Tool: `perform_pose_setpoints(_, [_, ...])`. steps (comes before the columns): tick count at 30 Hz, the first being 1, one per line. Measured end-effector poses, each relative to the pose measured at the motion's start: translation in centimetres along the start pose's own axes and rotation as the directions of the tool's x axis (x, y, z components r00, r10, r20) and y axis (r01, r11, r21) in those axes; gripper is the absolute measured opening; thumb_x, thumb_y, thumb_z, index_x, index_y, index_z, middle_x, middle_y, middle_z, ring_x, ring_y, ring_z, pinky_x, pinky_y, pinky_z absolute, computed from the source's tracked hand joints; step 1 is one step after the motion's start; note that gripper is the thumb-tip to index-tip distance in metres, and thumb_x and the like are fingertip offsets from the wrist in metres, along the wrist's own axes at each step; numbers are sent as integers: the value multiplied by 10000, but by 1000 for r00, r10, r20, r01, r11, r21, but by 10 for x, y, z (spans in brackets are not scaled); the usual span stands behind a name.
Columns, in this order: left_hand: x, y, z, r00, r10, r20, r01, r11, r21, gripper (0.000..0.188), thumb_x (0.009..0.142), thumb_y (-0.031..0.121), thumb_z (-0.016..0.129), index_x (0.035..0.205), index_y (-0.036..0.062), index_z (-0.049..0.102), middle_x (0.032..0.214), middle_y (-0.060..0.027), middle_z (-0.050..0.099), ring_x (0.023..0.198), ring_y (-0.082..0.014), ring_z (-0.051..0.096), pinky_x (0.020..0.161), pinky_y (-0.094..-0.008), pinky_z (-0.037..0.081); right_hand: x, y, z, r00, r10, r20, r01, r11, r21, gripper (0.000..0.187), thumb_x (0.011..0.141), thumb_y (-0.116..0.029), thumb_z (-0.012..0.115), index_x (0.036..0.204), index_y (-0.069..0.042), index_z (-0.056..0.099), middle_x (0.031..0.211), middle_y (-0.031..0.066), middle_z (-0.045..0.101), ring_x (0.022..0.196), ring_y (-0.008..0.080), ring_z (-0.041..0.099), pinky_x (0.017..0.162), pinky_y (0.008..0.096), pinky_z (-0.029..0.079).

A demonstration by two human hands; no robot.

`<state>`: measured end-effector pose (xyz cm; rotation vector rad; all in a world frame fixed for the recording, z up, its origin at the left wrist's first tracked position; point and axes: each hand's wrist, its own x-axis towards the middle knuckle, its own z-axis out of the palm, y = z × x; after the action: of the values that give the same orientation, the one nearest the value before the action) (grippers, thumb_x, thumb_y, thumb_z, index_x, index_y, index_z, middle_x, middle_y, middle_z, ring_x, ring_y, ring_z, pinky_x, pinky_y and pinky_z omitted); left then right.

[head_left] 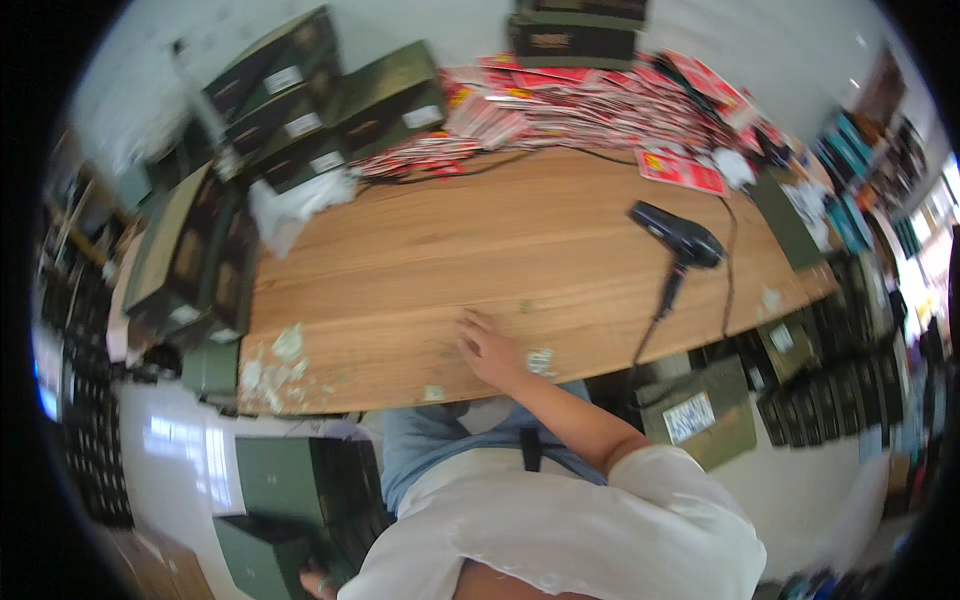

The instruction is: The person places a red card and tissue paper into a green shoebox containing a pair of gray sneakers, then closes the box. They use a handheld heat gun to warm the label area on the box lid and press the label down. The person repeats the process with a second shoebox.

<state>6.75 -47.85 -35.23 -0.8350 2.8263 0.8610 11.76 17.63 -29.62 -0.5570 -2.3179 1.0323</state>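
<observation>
Right hand [487, 350] on the table [440, 245], left hand [318, 583] down by a green box [252, 562].
The right fingers rest loosely spread, empty; the left ones, small at the lower rim, seem to touch the box, their grip impossible to tell. Farther out, a black hair dryer [684, 238] lies rightward, red packets [590, 115] heaped behind.

Right grip [487, 350] rests palm-down, fingers [474, 325] loosely bent; left grip [318, 582] low, partly hidden.

Pale wall [455, 30]; glossy white floor [175, 495] reflecting bright light [185, 440].
</observation>
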Motion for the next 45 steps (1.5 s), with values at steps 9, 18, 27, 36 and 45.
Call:
perform_pose_setpoints(9, [-93,196,-139,957,218,-191,-283,845,-453,312,911,373,613,1033,94,544,950,-40,545,883,-182,502,792,-344,389,-8,75,-167,667,369,-647,-742,413,-529,661,927,-358,547,1478,-22,402,1590,267,206,1446,541,146,1113,707,174])
perform_pose_setpoints(18, [-118,269,-225,902,406,-147,-366,536,-761,377,879,462,683,934,91,644,822,-3,600,800,-151,533,773,-340,405,11,220,-296,787,404,-466,-616,542,-571,761,994,-481,461,1531,25,271,1642,223,28,1471,502,106,1161,619,191])
perform_pose_setpoints(27, [-19,388,-97,827,472,306,189,280,-941,151,967,273,624,984,131,574,794,9,556,675,-130,496,606,-279,390,56,31,-157,946,307,-106,-228,860,457,767,1019,-616,320,1482,-10,401,1479,211,467,1398,333,404,1147,430,322])
perform_pose_setpoints(36, [4,448,114,577,459,676,29,815,-579,284,973,437,572,910,173,657,686,69,567,576,-68,537,481,-227,413,-38,0,-89,881,340,330,-400,158,903,761,1028,-615,277,1464,-5,406,1498,146,450,1392,265,398,1154,406,303])
perform_pose_setpoints(45, [-69,390,123,444,559,700,199,700,-686,718,1008,604,389,1497,77,382,1413,-116,541,1272,-285,537,1047,-402,454,-62,28,-96,763,570,304,-576,386,721,523,1045,-410,434,1367,-7,525,1356,137,568,1266,242,494,1072,354,363])
